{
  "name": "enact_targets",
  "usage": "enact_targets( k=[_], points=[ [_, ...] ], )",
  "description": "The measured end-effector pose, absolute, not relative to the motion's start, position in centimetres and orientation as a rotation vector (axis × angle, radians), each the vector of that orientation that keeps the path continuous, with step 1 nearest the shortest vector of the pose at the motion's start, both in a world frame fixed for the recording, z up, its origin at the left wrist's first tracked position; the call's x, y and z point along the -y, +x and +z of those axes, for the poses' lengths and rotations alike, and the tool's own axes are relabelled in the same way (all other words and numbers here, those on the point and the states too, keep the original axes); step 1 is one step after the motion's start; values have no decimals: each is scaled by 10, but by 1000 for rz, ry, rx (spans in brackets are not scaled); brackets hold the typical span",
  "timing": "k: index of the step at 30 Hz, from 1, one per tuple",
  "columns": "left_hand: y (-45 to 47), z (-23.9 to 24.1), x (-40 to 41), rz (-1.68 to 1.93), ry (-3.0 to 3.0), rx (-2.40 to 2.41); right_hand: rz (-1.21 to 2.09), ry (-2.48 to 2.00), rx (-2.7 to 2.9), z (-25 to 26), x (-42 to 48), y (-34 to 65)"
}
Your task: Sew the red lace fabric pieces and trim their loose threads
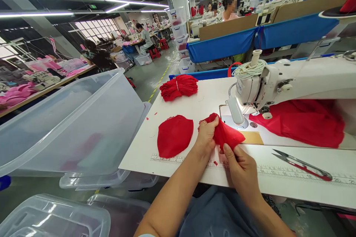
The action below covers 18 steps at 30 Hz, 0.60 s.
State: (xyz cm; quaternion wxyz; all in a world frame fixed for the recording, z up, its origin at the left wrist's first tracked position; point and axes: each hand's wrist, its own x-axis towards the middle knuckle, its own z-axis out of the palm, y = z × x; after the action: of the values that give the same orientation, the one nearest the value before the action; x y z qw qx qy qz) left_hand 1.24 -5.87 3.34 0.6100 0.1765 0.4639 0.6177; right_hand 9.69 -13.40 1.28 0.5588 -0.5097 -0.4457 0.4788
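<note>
A red fabric piece with a scalloped lace edge [228, 133] is stretched between my two hands, just in front of the sewing machine [247, 89]. My left hand [207, 133] pinches its upper left part. Lower down, my right hand [240, 164] grips the bottom edge between thumb and fingers. Flat on the table to the left lies a similar red fabric piece [175, 136]. Behind it sits a tied bundle of red fabric [179, 87]. More red fabric [303, 122] is heaped under the machine arm. Thread snips [303, 164] with a red handle rest at the right.
A ruler strip [267, 172] runs along the front of the white table [139, 155]. A large clear plastic bin [69, 129] stands against the table's left side, with lidded boxes [55, 216] below. People work at other machines beyond a blue cloth [222, 48].
</note>
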Motion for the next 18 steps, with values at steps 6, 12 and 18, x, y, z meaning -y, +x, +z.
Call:
enact_targets(
  k=[6,12,18],
  points=[
    [7,36,61,1466,537,-1061,1383,-1089,1069,11,121,114],
    [10,40,66,1417,625,-1053,1526,-978,773,13,115,116],
    [13,41,67,1447,560,-1026,1520,-976,746,15,112,108]
  ],
)
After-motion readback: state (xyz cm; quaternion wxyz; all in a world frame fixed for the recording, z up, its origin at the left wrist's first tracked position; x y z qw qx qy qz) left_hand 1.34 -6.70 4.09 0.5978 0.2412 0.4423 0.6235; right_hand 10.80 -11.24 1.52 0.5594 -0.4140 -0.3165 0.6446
